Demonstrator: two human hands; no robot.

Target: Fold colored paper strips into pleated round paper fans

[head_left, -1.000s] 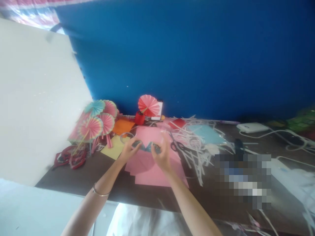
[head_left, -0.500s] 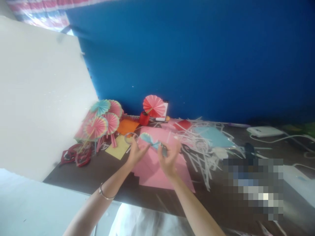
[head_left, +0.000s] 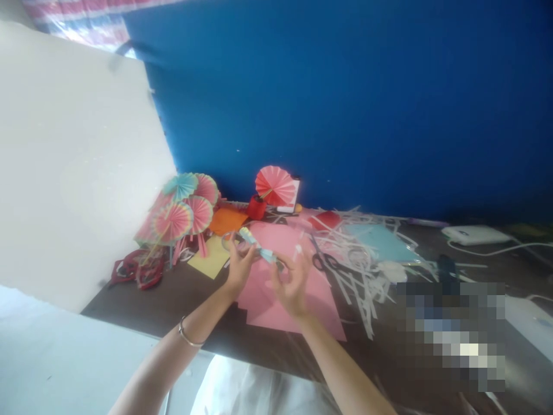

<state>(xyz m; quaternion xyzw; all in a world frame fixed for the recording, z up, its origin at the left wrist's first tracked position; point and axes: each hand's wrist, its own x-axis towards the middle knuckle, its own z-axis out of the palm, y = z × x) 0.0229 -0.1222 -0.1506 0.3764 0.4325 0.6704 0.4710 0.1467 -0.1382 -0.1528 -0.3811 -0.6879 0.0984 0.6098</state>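
Note:
A light blue pleated paper strip (head_left: pixel 266 254) with a yellow edge lies between my two hands above the pink sheets (head_left: pixel 298 316). My left hand (head_left: pixel 240 266) is closed on its left part. The fingertips of my right hand (head_left: pixel 292 281) pinch at its right end, with a small dark patch beside them that I cannot make out. Beside my left fingers shows a clear tape roll (head_left: pixel 226 238); whether the hand holds it, I cannot tell. Scissors (head_left: pixel 325 261) with dark handles rest to the right of my right hand.
Finished paper fans (head_left: pixel 181 213) cluster at the left, near red-framed glasses-like items (head_left: pixel 137 268). A pink fan (head_left: pixel 275 185) stands by a red roll (head_left: pixel 256 207). White paper strips (head_left: pixel 367 288), a blue sheet (head_left: pixel 382 242) and a white device (head_left: pixel 475 234) with a cable lie right.
The blue paper has turned from spread pleats to a narrower, folded strip. My right fingers have shifted slightly left and down, and the scissors' handles now show beside that hand.

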